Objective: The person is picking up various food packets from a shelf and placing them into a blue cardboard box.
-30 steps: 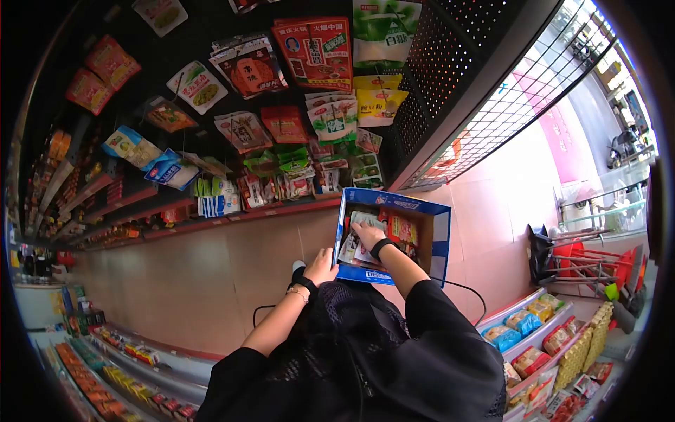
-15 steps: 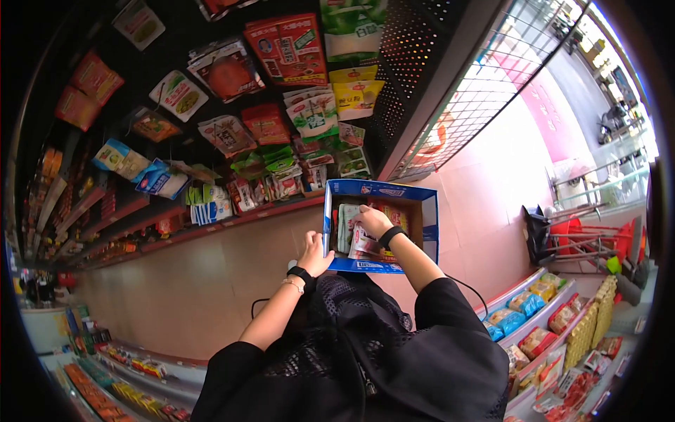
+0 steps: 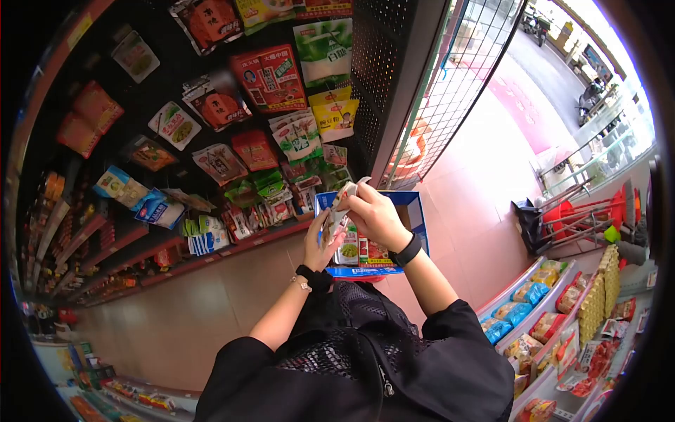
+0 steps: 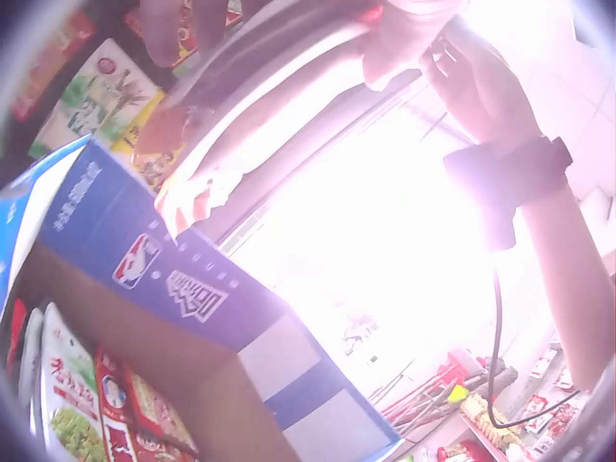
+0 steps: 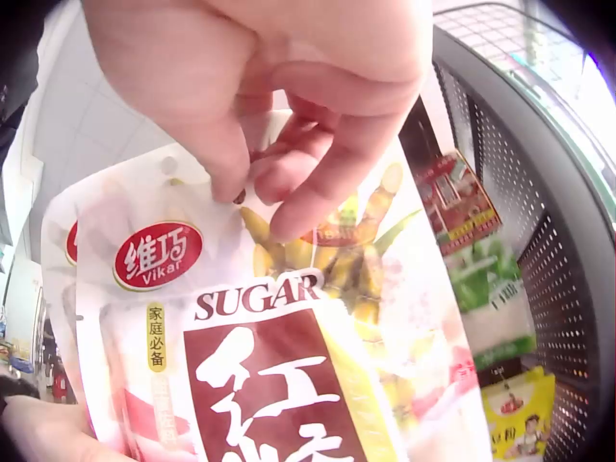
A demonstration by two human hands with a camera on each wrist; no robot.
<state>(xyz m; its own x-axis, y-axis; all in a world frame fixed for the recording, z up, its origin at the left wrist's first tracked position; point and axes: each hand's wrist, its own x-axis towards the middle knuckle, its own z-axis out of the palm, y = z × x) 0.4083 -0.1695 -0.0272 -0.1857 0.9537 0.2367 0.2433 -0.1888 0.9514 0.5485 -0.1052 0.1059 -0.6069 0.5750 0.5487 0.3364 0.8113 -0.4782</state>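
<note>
My right hand (image 3: 377, 216) pinches the top edge of a small stack of white sugar pouches (image 5: 144, 337) with a red oval logo and "SUGAR" print. My left hand (image 3: 316, 243) holds the same pouches from the left side, its thumb (image 5: 43, 433) showing at their lower edge. The stack is raised above an open blue-and-white cardboard box (image 4: 106, 226), tilted and seen nearly edge-on in the head view. Inside the box stand flat seasoning packets (image 4: 72, 385), some white with a green picture, others red.
Ahead is a black rack hung with pouches, among them a red hotpot packet (image 3: 269, 77) and a yellow bag (image 3: 334, 116). A wire mesh panel (image 3: 450, 91) borders the bright doorway. Red stools (image 3: 562, 221) and shelves of bagged food (image 3: 517, 309) lie to the right.
My right hand has lifted the sugar pouches up out of the box. My left hand has moved from the box's left edge onto the pouches.
</note>
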